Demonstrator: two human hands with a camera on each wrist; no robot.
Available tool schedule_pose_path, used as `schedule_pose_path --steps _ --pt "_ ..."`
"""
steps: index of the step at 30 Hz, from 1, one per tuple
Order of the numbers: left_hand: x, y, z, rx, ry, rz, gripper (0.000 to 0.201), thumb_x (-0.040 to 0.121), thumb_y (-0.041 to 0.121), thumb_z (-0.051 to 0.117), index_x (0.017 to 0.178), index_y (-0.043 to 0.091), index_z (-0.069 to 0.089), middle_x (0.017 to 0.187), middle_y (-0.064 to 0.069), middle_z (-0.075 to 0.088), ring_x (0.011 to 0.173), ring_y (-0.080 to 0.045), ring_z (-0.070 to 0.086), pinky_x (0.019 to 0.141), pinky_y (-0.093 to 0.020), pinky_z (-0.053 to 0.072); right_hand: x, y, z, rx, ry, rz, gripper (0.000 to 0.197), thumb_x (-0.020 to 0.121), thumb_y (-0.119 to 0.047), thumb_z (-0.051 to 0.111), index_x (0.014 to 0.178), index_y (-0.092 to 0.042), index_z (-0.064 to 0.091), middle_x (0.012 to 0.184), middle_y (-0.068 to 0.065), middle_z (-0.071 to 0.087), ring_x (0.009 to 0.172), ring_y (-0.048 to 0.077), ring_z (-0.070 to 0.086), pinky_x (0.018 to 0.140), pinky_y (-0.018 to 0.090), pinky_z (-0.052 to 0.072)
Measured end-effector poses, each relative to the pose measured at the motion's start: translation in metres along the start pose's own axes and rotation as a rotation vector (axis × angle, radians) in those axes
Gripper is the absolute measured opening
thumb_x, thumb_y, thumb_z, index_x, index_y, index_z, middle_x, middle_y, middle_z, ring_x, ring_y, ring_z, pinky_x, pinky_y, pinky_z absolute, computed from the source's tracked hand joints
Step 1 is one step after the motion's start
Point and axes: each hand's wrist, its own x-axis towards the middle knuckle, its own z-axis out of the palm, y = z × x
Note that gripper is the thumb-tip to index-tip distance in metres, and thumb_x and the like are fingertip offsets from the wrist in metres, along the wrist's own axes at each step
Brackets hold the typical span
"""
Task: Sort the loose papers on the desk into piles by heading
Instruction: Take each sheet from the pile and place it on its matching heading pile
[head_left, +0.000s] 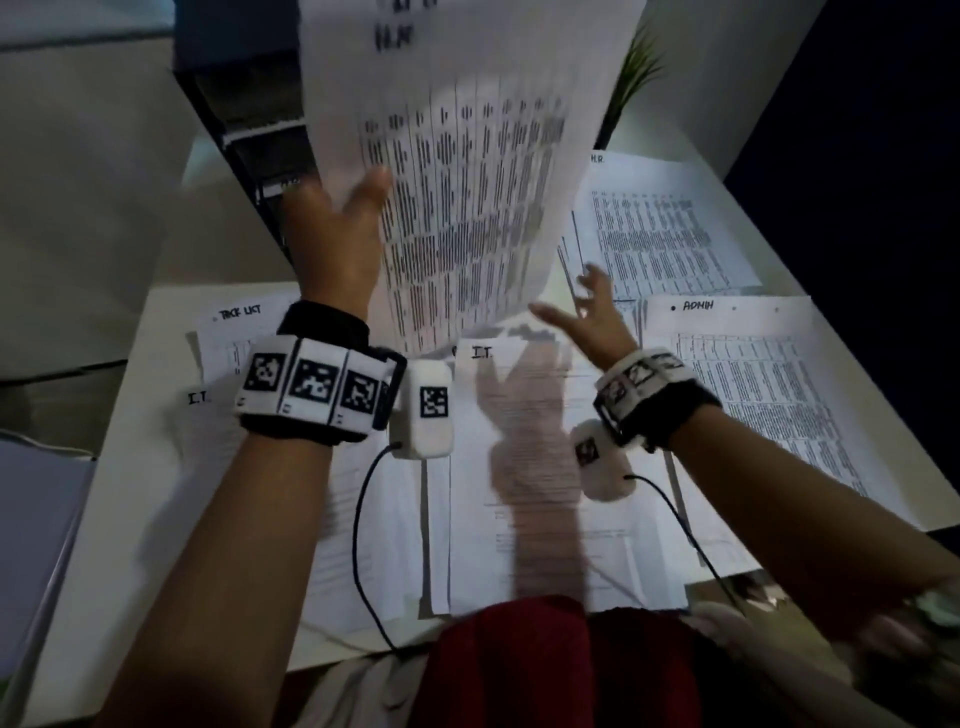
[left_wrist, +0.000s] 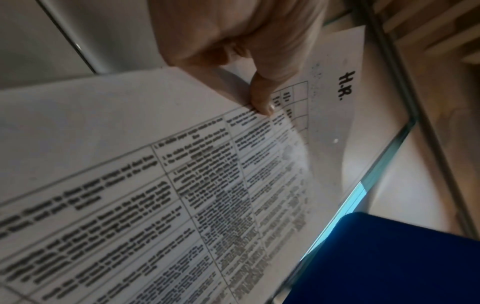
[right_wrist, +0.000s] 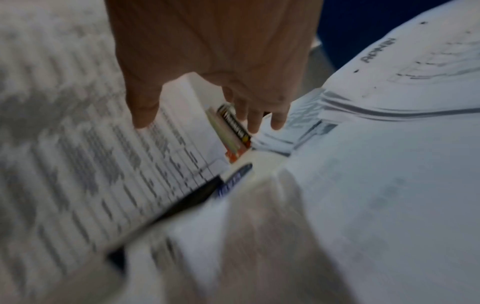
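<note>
My left hand (head_left: 337, 234) holds a printed sheet headed "H.R." (head_left: 467, 171) upright above the desk, pinching its left edge. The left wrist view shows the thumb (left_wrist: 262, 98) pressed on that sheet (left_wrist: 130, 164). My right hand (head_left: 587, 312) hovers with fingers spread just under the sheet's lower right corner and holds nothing. On the desk lie an "H.R." pile (head_left: 670, 234) at the back right and an "ADMIN" pile (head_left: 769, 374) at the right. An "I.T." sheet (head_left: 519, 467) lies in the middle, another "I.T." sheet (head_left: 208, 452) at the left, and a "TASK LIST" sheet (head_left: 244, 322) behind it.
A black file tray (head_left: 244, 130) stands at the back left, partly hidden by the raised sheet. A green plant (head_left: 634, 78) stands at the back. Black cables (head_left: 358, 519) hang from both wrists over the papers. The white desk's edge (head_left: 67, 571) runs along the left.
</note>
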Motion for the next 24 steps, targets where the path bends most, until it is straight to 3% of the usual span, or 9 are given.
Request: schedule_pose_path --steps 2,5,8,10,13,15,20,21,24 --pt "0.007 0.004 0.006 -0.089 -0.036 0.002 0.024 0.079 0.017 0.067 0.101 0.016 0.058 0.096 0.012 0.064 0.094 -0.003 0.06 0.087 -0.021 0.047 0.014 -0.016 -0.019 0.309 0.113 0.035 0.085 0.078 -0.019 0.072 0.142 -0.015 0.017 0.141 0.011 0.034 0.124 0.028 0.042 0.101 0.041 0.039" --pt "0.012 0.0 0.03 -0.202 -0.066 -0.091 0.016 0.084 0.006 0.064 0.083 0.021 0.059 0.067 0.025 0.066 0.071 0.011 0.061 0.072 -0.012 0.047 0.027 -0.028 -0.046 0.757 -0.049 0.128 0.039 0.075 -0.013 0.072 0.108 -0.012 0.051 0.087 0.003 0.068 0.075 0.017 0.066 0.064 0.029 0.052" --pt "0.007 -0.012 0.06 -0.155 -0.116 -0.24 0.035 0.088 0.016 0.062 0.12 0.005 0.052 0.109 0.001 0.065 0.102 -0.014 0.062 0.088 -0.028 0.049 0.036 -0.021 -0.069 0.676 0.064 0.136 0.016 0.083 -0.007 0.061 0.099 -0.004 0.06 0.081 0.01 0.069 0.07 0.023 0.068 0.065 0.038 0.056" --pt "-0.003 -0.028 0.078 -0.051 -0.195 -0.37 0.056 0.089 0.023 0.06 0.136 0.007 0.033 0.13 -0.009 0.052 0.116 -0.022 0.053 0.088 -0.026 0.044 0.046 -0.014 -0.089 0.579 0.226 0.133 0.012 0.085 -0.006 0.06 0.097 -0.008 0.059 0.069 0.001 0.069 0.061 0.014 0.066 0.06 0.028 0.057" --pt "-0.032 -0.062 0.093 0.189 -0.331 -0.455 0.062 0.086 0.025 0.063 0.137 0.01 0.032 0.135 -0.008 0.047 0.119 -0.021 0.049 0.092 -0.027 0.041 0.059 -0.004 -0.113 0.51 0.333 0.19 0.015 0.09 -0.008 0.055 0.078 -0.016 0.049 0.039 -0.013 0.057 0.038 0.0 0.056 0.042 0.014 0.048" --pt "-0.054 -0.083 0.1 0.332 -0.486 -0.483 0.06 0.083 0.025 0.067 0.134 0.011 0.038 0.133 -0.009 0.047 0.121 -0.026 0.048 0.096 -0.033 0.042 0.07 0.006 -0.128 0.515 0.428 0.227 0.019 0.089 -0.004 0.054 0.073 -0.012 0.046 0.032 -0.005 0.049 0.033 0.012 0.052 0.039 0.02 0.045" --pt "-0.095 -0.119 0.111 0.954 -0.909 -0.288 0.087 0.076 0.041 0.07 0.145 0.017 0.023 0.151 -0.009 0.023 0.14 -0.025 0.019 0.112 -0.043 0.024 0.1 0.03 -0.157 0.398 0.46 0.398 0.009 0.082 -0.009 0.059 0.077 -0.011 0.052 0.061 0.002 0.055 0.054 0.017 0.056 0.067 0.036 0.052" --pt "-0.099 -0.123 0.112 1.016 -0.945 -0.274 0.09 0.076 0.042 0.07 0.146 0.02 0.018 0.154 -0.006 0.014 0.143 -0.023 0.01 0.115 -0.043 0.018 0.103 0.032 -0.16 0.347 0.409 0.417 0.004 0.084 -0.015 0.058 0.084 -0.013 0.054 0.069 -0.001 0.054 0.062 0.014 0.057 0.075 0.035 0.052" --pt "-0.105 -0.131 0.11 1.113 -0.985 -0.258 0.094 0.077 0.044 0.069 0.148 0.026 0.009 0.157 0.0 -0.002 0.145 -0.02 -0.004 0.116 -0.043 0.011 0.108 0.037 -0.166 0.175 0.262 0.425 0.039 0.092 -0.021 0.05 0.128 -0.007 0.046 0.101 -0.004 0.055 0.101 0.017 0.057 0.089 0.029 0.046"
